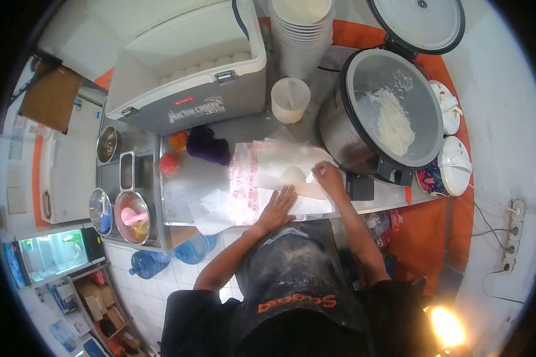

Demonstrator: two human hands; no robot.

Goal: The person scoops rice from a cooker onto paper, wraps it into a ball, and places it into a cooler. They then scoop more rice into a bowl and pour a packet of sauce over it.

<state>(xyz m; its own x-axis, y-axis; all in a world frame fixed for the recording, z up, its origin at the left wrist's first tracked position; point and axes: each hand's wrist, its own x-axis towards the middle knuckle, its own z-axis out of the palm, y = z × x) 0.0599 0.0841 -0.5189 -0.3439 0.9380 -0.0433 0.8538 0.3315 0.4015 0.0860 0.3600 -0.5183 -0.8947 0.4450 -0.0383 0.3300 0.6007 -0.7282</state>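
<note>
A sheet of wrapping paper [274,159] lies on the metal counter, with a pale mound of rice [294,175] on it. My left hand [278,208] rests with its fingers stretched out on the near part of the paper, just below the mound. To the right of the rice, my right hand [329,177] is closed, its fingertips pinching a white edge of the paper. Red-printed paper [244,184] lies to the left, and a loose translucent sheet [211,211] hangs over the counter's front edge.
A large rice cooker [333,113] with its lid up stands at the right, rice inside. Behind are a grey cooler box [196,107], stacked tubs [304,41] and a white container [290,101]. A purple cloth [208,146] and metal bowls [132,219] are at the left.
</note>
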